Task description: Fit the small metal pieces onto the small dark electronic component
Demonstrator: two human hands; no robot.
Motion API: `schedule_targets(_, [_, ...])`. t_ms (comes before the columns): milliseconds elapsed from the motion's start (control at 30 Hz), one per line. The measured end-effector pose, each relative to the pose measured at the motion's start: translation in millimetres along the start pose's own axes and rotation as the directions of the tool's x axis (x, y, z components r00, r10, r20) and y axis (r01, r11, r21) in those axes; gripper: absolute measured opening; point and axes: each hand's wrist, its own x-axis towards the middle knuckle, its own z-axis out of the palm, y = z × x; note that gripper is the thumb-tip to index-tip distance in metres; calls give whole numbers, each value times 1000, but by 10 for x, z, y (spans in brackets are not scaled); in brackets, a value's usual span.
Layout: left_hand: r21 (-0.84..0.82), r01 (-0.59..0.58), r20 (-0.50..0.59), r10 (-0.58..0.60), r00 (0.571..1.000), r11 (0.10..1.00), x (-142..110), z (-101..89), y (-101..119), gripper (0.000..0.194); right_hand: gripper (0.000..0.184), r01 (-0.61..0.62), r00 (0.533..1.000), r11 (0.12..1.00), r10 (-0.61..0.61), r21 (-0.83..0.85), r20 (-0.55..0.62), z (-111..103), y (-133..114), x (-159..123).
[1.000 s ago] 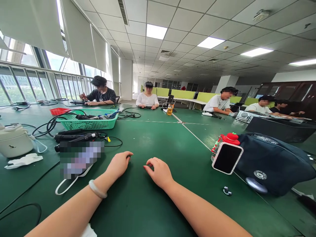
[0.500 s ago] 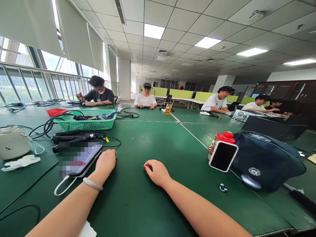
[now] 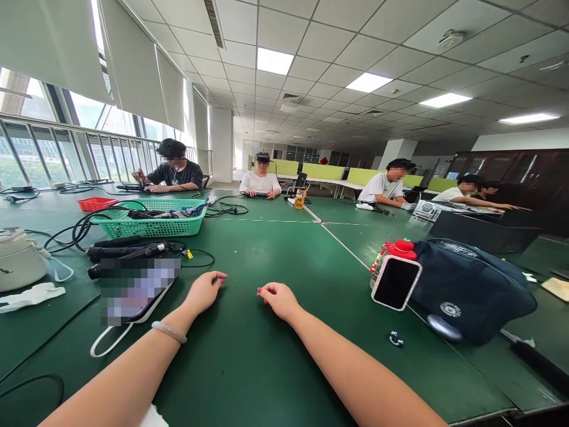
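Observation:
My left hand [image 3: 203, 292] is just above the green table [image 3: 249, 367], right of a phone [image 3: 146, 293] with a white cable. Its fingers are bent towards the thumb, and a small dark patch shows between them, too small to name. Across a gap, my right hand [image 3: 281, 301] has thumb and fingertips pinched together at table height. Whatever those fingertips hold, if anything, is hidden. A pale bangle [image 3: 169, 332] circles my left wrist. Further right, a small shiny dark-blue item [image 3: 395, 338] lies on the table.
A green basket [image 3: 151, 224] of cables and black devices [image 3: 128, 254] lie at left, beside a cream container [image 3: 20, 258]. At right, a phone [image 3: 396, 283] leans on a red-lidded bottle [image 3: 402, 247] before a navy bag [image 3: 471, 290]. Several people sit around the table.
My left hand has moved slightly right and its fist has loosened, so fingertips now show. My right hand's fingers have drawn into a pinch. The view has shifted slightly.

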Motion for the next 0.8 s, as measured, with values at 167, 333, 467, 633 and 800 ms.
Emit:
schedule_targets(167, [-356,-157,154,224,962,921,-233,282,367,34,20,27,999,997,-30,67,35,-4,34,-5])
schedule_targets(333, [-599,-140,247,348,904,788,-392,360,541,36,19,71,996,997,-72,17,59,-29,40,-22])
schedule_targets(467, [-594,-84,217,260,941,800,-368,308,487,36,28,69,991,992,-55,-107,124,-95,-48,-87])
schedule_targets(633, [-706,-2,250,252,935,709,-409,282,538,37,41,223,967,940,-180,-257,180,-107,-134,-151])
schedule_targets(800, [-741,-22,218,270,938,672,-387,291,529,35,40,310,950,871,-274,-380,147,9,-161,-197])
